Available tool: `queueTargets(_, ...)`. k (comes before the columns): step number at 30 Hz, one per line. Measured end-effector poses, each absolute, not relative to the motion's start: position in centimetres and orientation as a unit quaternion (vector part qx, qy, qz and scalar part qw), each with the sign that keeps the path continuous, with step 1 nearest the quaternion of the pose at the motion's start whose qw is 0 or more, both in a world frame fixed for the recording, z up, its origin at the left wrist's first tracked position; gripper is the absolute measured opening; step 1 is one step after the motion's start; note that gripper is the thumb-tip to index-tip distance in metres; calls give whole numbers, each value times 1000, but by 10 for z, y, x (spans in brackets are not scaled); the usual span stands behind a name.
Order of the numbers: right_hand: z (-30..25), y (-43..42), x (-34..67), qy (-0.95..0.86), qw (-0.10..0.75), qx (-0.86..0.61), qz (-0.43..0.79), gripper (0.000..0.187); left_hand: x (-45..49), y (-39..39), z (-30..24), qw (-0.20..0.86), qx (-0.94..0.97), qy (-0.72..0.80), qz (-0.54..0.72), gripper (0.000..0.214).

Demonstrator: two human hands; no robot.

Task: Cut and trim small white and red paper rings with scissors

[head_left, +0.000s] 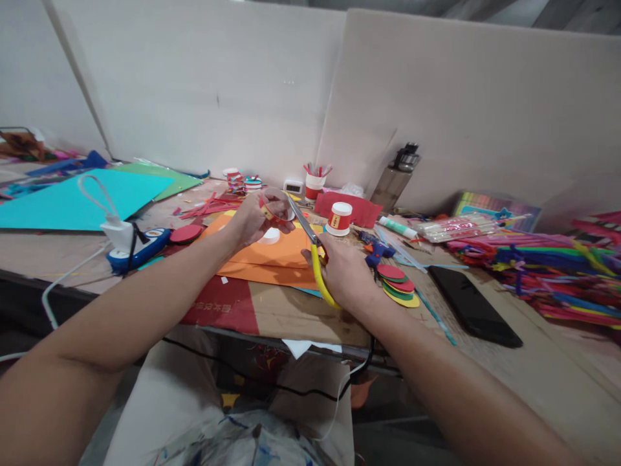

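My left hand grips a red paper cup with a pale rim, its open mouth tilted toward me. In my right hand is a pair of scissors with yellow handles, its blades pointing up and left beside the cup's rim. Whether the blades touch the cup I cannot tell. Below the hands lie orange sheets with a small white round piece on them. Just beyond my right hand stands a red and white cup, its white end up.
To the right are stacked coloured discs, a black phone, a glue stick and bundled pipe cleaners. A bottle stands near the wall. On the left are turquoise card and a blue power strip with cables.
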State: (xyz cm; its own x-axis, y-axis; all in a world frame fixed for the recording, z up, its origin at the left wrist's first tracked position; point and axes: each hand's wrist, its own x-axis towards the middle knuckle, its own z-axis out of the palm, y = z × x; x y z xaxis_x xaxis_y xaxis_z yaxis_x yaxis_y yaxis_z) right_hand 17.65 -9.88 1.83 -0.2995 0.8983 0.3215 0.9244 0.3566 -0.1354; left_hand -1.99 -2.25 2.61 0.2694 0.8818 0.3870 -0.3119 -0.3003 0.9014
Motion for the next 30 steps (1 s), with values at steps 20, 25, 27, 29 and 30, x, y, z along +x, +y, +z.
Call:
queueTargets(20, 19, -99, 177, -808, 170, -563, -45, 33, -23, -20, 27, 539, 580, 228, 567, 29)
queueTargets(25, 19, -99, 176, -807, 169, -564, -45, 33, -22, -22, 30, 530, 579, 220, 579, 29)
queueTargets(27, 19, -99, 177, -806, 174, -564, -42, 34, -22, -23, 29, 531, 585, 222, 572, 31)
queueTargets(29, 19, -99, 177, -803, 179, -567, -39, 36, -20, -23, 27, 539, 593, 227, 554, 35)
queueTargets(30, 19, -99, 178, -801, 181, -569, -39, 37, -20, -23, 25, 544, 598, 227, 543, 36)
